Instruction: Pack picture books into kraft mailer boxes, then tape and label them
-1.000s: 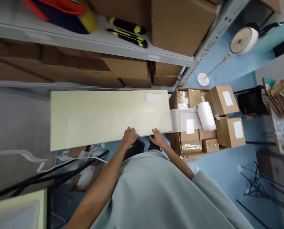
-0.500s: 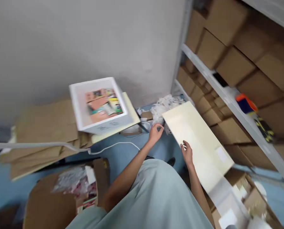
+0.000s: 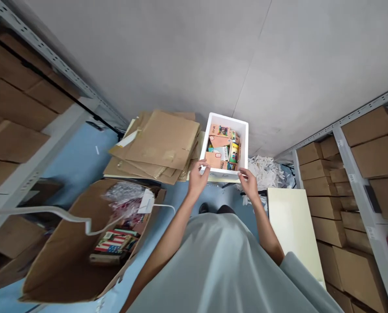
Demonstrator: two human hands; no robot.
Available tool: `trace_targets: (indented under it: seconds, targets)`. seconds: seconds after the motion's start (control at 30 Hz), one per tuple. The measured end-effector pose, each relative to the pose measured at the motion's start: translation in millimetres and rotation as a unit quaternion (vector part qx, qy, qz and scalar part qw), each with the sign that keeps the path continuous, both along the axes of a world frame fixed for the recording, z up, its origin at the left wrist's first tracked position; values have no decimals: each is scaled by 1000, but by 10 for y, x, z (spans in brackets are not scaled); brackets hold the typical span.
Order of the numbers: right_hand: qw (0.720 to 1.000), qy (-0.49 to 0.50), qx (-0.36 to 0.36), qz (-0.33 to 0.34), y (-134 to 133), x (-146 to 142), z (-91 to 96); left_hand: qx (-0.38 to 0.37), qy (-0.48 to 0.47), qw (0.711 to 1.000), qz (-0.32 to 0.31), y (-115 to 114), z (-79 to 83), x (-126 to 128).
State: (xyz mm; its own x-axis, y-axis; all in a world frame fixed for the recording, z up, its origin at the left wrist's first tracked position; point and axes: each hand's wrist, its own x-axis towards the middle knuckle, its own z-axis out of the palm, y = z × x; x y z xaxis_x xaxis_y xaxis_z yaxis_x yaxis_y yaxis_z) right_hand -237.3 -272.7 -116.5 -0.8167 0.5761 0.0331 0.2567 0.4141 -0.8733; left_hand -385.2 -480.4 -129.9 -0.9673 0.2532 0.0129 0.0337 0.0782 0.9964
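Note:
A white foam box (image 3: 246, 143) stands near the wall, with small orange cartons and a yellow-and-green pack (image 3: 234, 153) inside. My left hand (image 3: 198, 178) is at the box's near left corner, thumb and fingers closed over the rim. At the near right corner, my right hand (image 3: 248, 181) pinches the rim in the same way. The fingers' undersides are partly hidden by the box.
Flattened cardboard (image 3: 167, 139) is stacked left of the foam box. A large open carton (image 3: 66, 243) holds plastic bags and small boxes. White paper shreds (image 3: 265, 174) lie at right, beside a cream tabletop (image 3: 291, 226). Shelves of brown boxes (image 3: 324, 204) flank both sides.
My view has swung left, so the foam box is now in front of me. Both hands have gone from hanging free near the cream tabletop to holding the box's near rim.

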Motion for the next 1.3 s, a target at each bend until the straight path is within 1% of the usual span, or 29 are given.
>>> trace_targets:
  seconds: [0.07,0.17,0.3,0.4,0.47,0.53,0.63,0.7,0.8,0.9,1.0,1.07,1.13,1.17,1.2,1.23,1.27,1.3]
  targets:
    - [999,-26,30,30,100,-432,-27,7,-10,1000,6,-64,-15,-179]
    - [992,-75,85,55,294,-1059,-110,19,-19,1000,3,1,-14,-402]
    - [975,-139,150,83,523,-1857,-227,34,-32,999,-14,269,63,-667]
    - [955,-188,200,109,648,-2380,-310,31,-38,998,-33,500,131,-857]
    - [939,-215,233,132,718,-2668,-374,30,-40,998,-39,637,157,-975]
    - [918,-241,267,165,783,-2897,-443,23,-43,998,-44,746,165,-1079]
    - [891,-266,295,220,869,-3129,-538,3,-49,998,-45,850,150,-1202]
    - [883,-267,295,250,908,-3215,-582,-7,-55,997,-44,887,133,-1259]
    - [877,-256,291,286,929,-3260,-595,-13,-68,996,-49,922,111,-1305]
    - [879,-240,285,298,930,-3243,-519,-19,-81,994,-67,940,106,-1310]
    - [894,-227,276,271,946,-3153,-351,-29,-81,993,-87,908,117,-1299]
    - [906,-222,274,233,959,-2992,-212,-33,-77,992,-91,861,127,-1295]
    - [928,-210,259,164,952,-2702,-84,-36,-72,993,-89,823,133,-1283]
    - [947,-188,232,115,936,-2501,-30,-38,-68,993,-89,820,132,-1264]
    - [969,-151,189,58,911,-2265,14,-40,-64,993,-91,833,129,-1227]
    - [988,-91,127,-4,875,-1995,49,-41,-62,993,-97,864,122,-1167]
    - [996,-22,58,-59,828,-1697,78,-38,-63,991,-108,913,111,-1078]
    - [993,45,-10,-108,768,-1374,102,-32,-68,989,-127,978,95,-955]
